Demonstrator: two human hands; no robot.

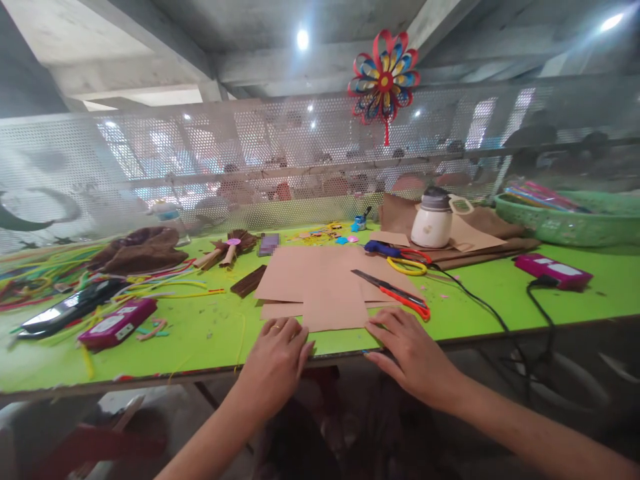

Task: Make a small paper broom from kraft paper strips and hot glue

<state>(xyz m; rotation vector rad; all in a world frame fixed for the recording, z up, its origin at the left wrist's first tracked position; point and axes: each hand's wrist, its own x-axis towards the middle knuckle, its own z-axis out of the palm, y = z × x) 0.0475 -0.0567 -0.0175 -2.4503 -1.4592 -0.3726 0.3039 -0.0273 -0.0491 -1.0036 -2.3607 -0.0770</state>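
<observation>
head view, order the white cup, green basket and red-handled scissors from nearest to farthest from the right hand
1. Red-handled scissors, just beyond the right hand
2. White cup, farther back
3. Green basket, back right

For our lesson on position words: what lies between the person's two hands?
In the head view, the near end of a tan sheet lies between the left hand and right hand.

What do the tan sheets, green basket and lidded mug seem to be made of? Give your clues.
Tan sheets: probably matte card or stiff paper; flat, with crisp edges.
Green basket: likely moulded plastic, slightly glossy; even colour, rounded rim.
Lidded mug: smooth, pale body with a soft sheen; plastic, ceramic or coated metal, I can't tell which.
</observation>
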